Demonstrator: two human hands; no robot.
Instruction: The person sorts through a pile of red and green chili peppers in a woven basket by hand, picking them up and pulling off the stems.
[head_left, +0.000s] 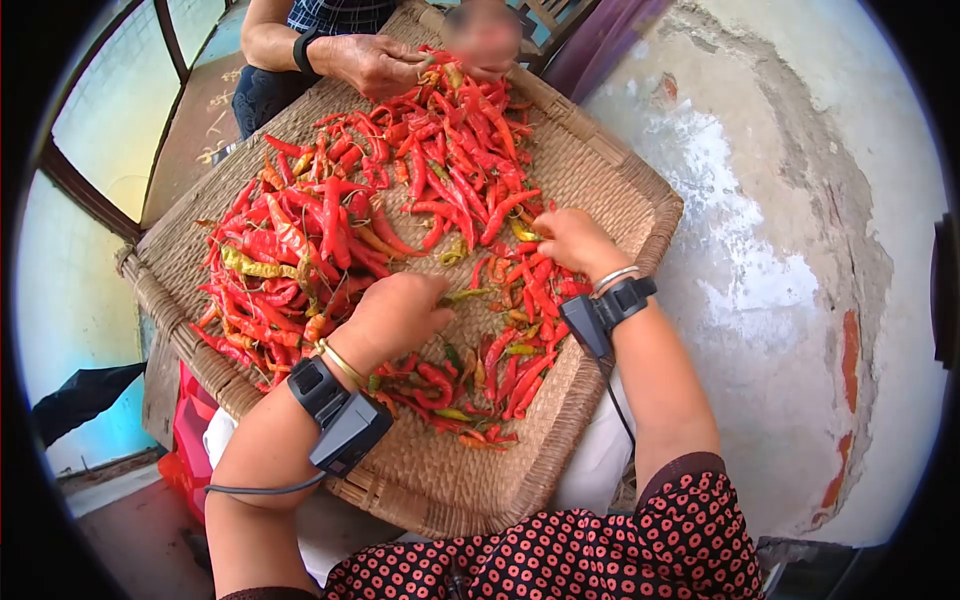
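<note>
My left hand (395, 315) is closed, its fingers curled over the middle of a woven tray (510, 480). From its fingertips sticks out a thin greenish chili pepper (468, 295). Across from it, my right hand (580, 243) bends its fingers down at the edge of the red chili peppers (540, 285); a yellow-green chili pepper (523, 232) lies by its fingertips. What those fingers grip, if anything, is hidden. A big heap of red chili peppers (290, 260) lies left of my left hand, with some yellowish ones mixed in.
Opposite me, another person's hand (370, 63) with a black wristband touches the far pile of chili peppers (460, 140). A worn plaster wall (750, 270) stands to the right. Something bright red (188, 430) is below the tray's left side.
</note>
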